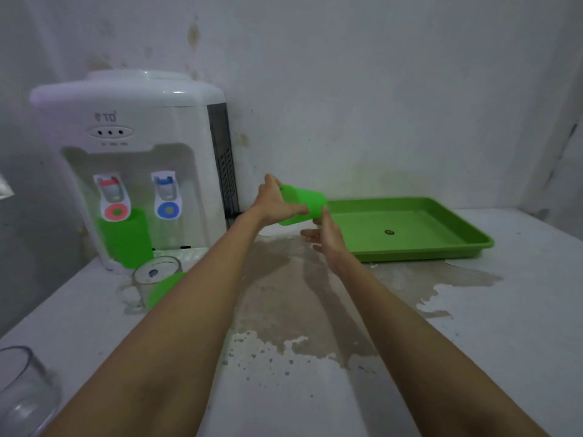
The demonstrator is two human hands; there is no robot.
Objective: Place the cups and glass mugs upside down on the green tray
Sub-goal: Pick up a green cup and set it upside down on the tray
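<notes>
While the left hand (277, 205) clasps the green cup (303, 205) on its side at the tray's (457, 247) nine o'clock edge, the right hand (325, 236) waits open, touching its rim; best finish tipping it mouth-down, then set it flat inside.

White water dispenser (132, 159) against stained wall (378, 89) (red and blue taps); wet patch (284, 298) across white counter (473, 342).
</notes>
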